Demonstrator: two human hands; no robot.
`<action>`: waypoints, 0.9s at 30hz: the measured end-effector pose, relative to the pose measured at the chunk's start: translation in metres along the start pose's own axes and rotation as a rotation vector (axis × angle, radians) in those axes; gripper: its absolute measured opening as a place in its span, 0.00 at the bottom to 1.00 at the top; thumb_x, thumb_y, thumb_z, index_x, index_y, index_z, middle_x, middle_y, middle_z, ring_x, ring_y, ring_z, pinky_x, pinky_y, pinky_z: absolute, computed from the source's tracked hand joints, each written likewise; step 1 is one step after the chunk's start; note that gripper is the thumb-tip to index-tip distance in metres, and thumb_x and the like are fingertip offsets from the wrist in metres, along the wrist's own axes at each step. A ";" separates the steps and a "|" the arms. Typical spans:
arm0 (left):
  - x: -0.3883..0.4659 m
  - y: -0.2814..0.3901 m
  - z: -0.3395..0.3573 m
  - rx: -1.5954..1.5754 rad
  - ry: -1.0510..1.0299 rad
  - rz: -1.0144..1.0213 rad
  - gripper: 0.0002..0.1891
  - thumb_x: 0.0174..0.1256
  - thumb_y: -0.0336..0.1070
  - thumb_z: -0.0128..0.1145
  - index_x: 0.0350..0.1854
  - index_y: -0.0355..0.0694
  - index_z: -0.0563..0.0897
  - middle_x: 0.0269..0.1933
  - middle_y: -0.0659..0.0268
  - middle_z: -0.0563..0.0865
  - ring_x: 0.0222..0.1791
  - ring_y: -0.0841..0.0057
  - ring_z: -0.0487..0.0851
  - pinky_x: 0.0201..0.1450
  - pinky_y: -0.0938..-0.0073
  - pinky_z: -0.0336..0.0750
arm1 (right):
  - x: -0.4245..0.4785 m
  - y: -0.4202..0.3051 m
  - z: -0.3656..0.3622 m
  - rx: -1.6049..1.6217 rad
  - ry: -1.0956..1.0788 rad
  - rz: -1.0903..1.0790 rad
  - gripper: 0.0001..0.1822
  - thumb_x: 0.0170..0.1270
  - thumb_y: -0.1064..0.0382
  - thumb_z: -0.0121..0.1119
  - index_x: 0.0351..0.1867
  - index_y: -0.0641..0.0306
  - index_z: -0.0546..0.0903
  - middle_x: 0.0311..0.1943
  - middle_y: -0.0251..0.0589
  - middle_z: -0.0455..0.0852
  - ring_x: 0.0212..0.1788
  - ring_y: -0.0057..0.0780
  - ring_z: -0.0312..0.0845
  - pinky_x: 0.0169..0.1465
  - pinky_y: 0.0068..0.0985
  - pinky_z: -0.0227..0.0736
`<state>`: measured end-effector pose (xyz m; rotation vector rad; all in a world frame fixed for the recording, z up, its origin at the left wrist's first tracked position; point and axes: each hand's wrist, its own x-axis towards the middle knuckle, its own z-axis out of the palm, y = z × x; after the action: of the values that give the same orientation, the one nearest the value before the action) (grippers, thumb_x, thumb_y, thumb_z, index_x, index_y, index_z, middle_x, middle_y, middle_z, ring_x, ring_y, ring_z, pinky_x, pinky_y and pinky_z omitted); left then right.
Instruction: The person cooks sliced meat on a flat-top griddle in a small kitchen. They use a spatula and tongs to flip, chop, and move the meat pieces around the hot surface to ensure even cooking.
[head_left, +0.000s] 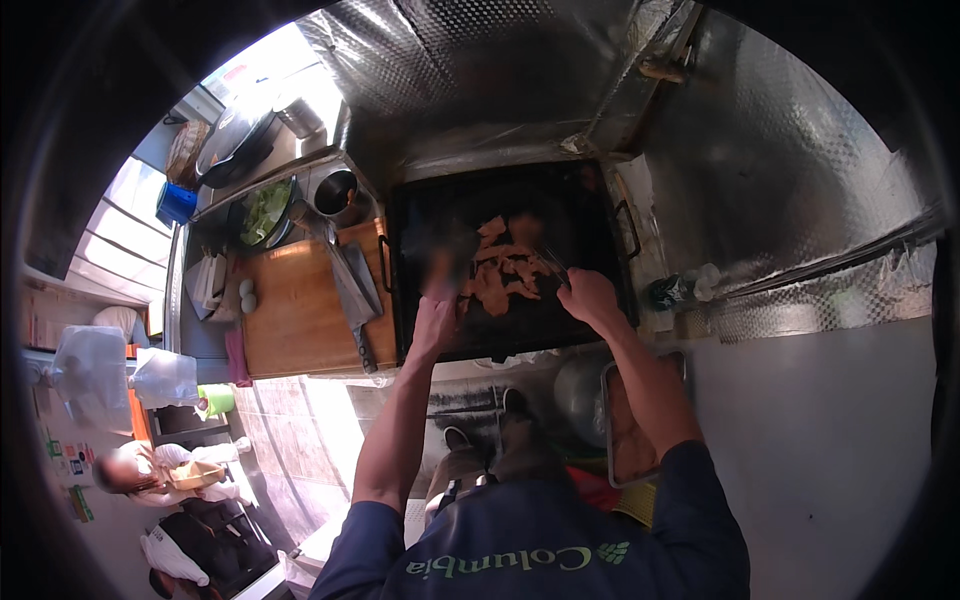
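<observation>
Pieces of browned meat (499, 277) lie on a black, square griddle (577, 195) in front of me. My right hand (589, 296) is closed around a thin metal utensil (553, 259), which reaches toward the right side of the meat. Its far end is blurred, so its exact kind is unclear. Over the griddle's left part, beside the meat, is my left hand (437, 315). A blurred patch covers its fingers, and whether it grips anything is hidden.
Left of the griddle, a cleaver (358, 289) lies on a wooden cutting board (289, 307), near eggs (247, 296). Behind are a bowl of lettuce (266, 214) and a metal pot (337, 195). A meat tray (626, 435) sits low at right. Another person (172, 472) sits at left.
</observation>
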<state>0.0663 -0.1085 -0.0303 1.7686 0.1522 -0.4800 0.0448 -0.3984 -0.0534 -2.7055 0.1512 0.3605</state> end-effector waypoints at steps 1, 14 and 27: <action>0.010 0.011 0.004 0.000 -0.020 0.006 0.14 0.72 0.46 0.48 0.38 0.39 0.76 0.20 0.69 0.76 0.18 0.82 0.74 0.20 0.77 0.65 | 0.005 -0.003 0.000 0.049 0.009 0.039 0.15 0.61 0.56 0.57 0.39 0.68 0.80 0.26 0.51 0.84 0.31 0.51 0.82 0.37 0.44 0.77; -0.057 -0.021 -0.042 0.042 0.112 -0.123 0.14 0.73 0.41 0.48 0.50 0.36 0.78 0.19 0.72 0.74 0.15 0.85 0.70 0.16 0.80 0.62 | -0.030 0.008 0.012 0.172 0.183 0.163 0.20 0.58 0.51 0.59 0.39 0.69 0.80 0.30 0.57 0.85 0.38 0.54 0.83 0.41 0.45 0.78; -0.048 -0.020 -0.005 -0.132 0.023 -0.069 0.15 0.74 0.41 0.45 0.49 0.38 0.80 0.20 0.70 0.76 0.13 0.83 0.70 0.16 0.81 0.61 | -0.058 0.093 0.022 0.347 0.273 0.453 0.41 0.52 0.31 0.65 0.49 0.72 0.80 0.48 0.59 0.81 0.52 0.54 0.78 0.54 0.43 0.73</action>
<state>0.0170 -0.0916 -0.0281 1.6437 0.2569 -0.4885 -0.0306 -0.4709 -0.0919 -2.3414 0.8311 0.0743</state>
